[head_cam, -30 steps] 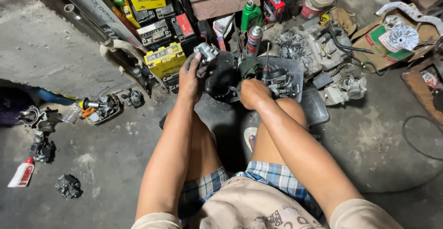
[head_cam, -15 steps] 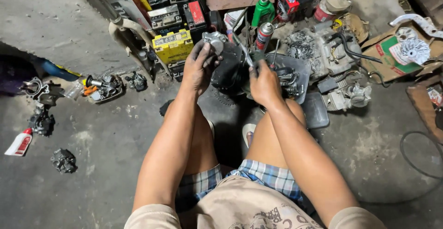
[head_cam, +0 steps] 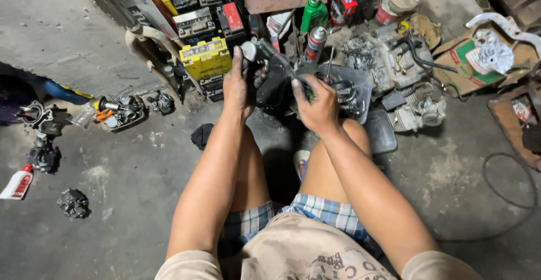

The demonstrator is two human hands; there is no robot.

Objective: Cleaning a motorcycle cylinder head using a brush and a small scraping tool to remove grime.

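Seated low on a concrete floor (head_cam: 112, 161), knees up, both hands raised in front over a cluttered corner. Left hand (head_cam: 238, 85) wrapped around a dark engine part (head_cam: 273, 82) with a round metal cap at its top, fingers closed on its left side. Right hand (head_cam: 317, 106) clamped on a slim tool with a green handle (head_cam: 307, 93), tip laid against the same dark part. Hands close together, with the part held between them above the knees. Just behind: a grey tray of small metal pieces (head_cam: 349, 91), a red-capped spray can (head_cam: 315, 43), a green bottle (head_cam: 313, 14). Left of the hands, a yellow battery (head_cam: 205, 57) stacked among black ones. Right, a bare engine block (head_cam: 389, 60) with hoses, and an open cardboard box (head_cam: 473, 60). Far left on the floor: scattered greasy parts (head_cam: 118, 111), a red-and-white tube (head_cam: 18, 183). Loose black cable loop (head_cam: 507, 181) at right.
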